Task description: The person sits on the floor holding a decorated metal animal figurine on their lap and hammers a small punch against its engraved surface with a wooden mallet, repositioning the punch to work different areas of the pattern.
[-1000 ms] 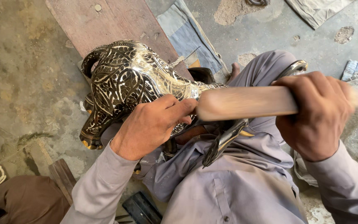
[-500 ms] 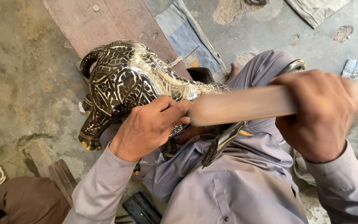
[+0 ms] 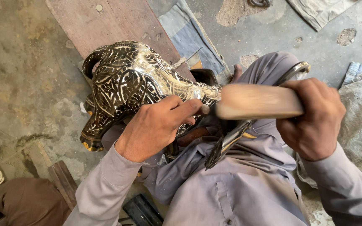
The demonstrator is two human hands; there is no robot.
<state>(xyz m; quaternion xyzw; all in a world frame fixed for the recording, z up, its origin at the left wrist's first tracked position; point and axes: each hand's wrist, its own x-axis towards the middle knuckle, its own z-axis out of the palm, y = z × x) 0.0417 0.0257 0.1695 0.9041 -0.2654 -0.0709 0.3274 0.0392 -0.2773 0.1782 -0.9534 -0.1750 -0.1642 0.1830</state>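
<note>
The left hand (image 3: 156,125) is closed narrow around a small metal punch (image 3: 205,109), only the blunt end of which shows past the thumb and forefinger; the knuckles rest against the flank of an engraved brass animal figure (image 3: 126,83). The punch's long axis runs roughly left to right across the view, its free end pointing toward the right hand (image 3: 313,117). That hand is clenched full around a pale wooden mallet block (image 3: 256,101), held level, its long axis in line with the punch and its near end just beside the punch's butt, whether touching or a hair apart cannot be told because the block is blurred. So the struck end lies straight to the left of the right hand, and the figure lies beyond it. The figure sits across the person's lap, on grey trousers (image 3: 248,167), its horned head toward the upper left over a reddish wooden plank (image 3: 118,21) on the concrete floor (image 3: 17,75). A curved metal piece (image 3: 231,138) lies under the mallet on the lap. A folded blue cloth (image 3: 193,37) lies beside the plank.
</note>
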